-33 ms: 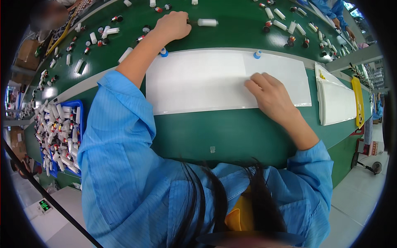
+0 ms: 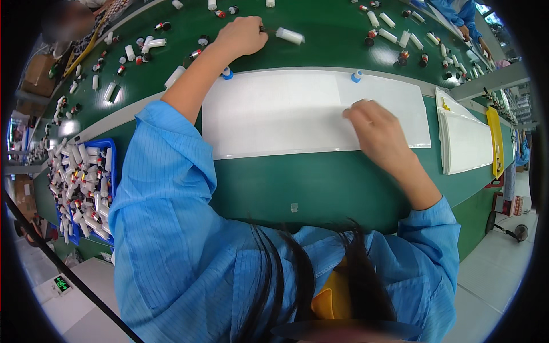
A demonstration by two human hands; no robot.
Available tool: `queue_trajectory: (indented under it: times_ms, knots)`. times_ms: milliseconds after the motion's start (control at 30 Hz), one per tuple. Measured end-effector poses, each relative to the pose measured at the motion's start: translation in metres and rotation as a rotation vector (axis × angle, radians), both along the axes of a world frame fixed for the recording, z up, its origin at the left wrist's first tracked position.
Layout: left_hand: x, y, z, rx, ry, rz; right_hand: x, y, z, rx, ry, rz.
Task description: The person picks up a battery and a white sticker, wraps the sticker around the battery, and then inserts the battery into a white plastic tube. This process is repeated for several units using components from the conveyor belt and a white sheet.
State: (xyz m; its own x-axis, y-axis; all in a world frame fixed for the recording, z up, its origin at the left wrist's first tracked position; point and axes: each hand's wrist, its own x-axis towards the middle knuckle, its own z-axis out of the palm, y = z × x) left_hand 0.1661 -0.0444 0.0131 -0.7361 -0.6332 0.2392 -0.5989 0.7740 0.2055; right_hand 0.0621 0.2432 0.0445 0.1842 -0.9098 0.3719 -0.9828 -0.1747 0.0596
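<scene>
My left hand (image 2: pixel 243 35) reaches across to the far green surface. Its fingers are curled closed, with a small dark bit showing at the fingertips; what it holds is mostly hidden. Just right of it lies a white cylindrical tube (image 2: pixel 290 36), tilted and apart from the fingers. My right hand (image 2: pixel 376 134) hovers over the right part of a white sheet (image 2: pixel 269 117), its fingers bent together in a loose pinch. Whatever is in them, if anything, does not show. Two blue-and-white pegs (image 2: pixel 227 73) stand along the sheet's far edge.
A blue basket (image 2: pixel 112 163) heaped with white tubes stands at the left. More tubes and dark caps lie scattered over the green surface (image 2: pixel 320 54). At the right are a stack of white sheets (image 2: pixel 466 140) and a yellow strip (image 2: pixel 494 140). A co-worker's hands show at the far right.
The white tube by my left hand has turned and shifted slightly nearer and to the right. My left hand has barely moved. My right hand has moved a little to the right.
</scene>
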Motion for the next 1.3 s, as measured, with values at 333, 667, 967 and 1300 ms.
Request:
queue_trajectory:
  times_ms: [333,667,967,1300]
  knots:
    - [-0.005,0.049,0.013,0.307,0.145,-0.262,-0.018,-0.071,0.005,-0.081,-1.598,-0.032]
    - [0.011,0.07,0.021,1.678,0.684,-0.523,-0.01,-0.076,-0.003,-0.373,-2.146,0.142]
    - [0.004,0.086,0.013,1.802,0.847,-0.73,0.006,-0.076,-0.008,-0.369,-2.089,0.212]
    - [0.002,0.116,0.012,1.525,0.912,-0.748,0.012,-0.077,-0.019,-0.382,-2.032,0.085]
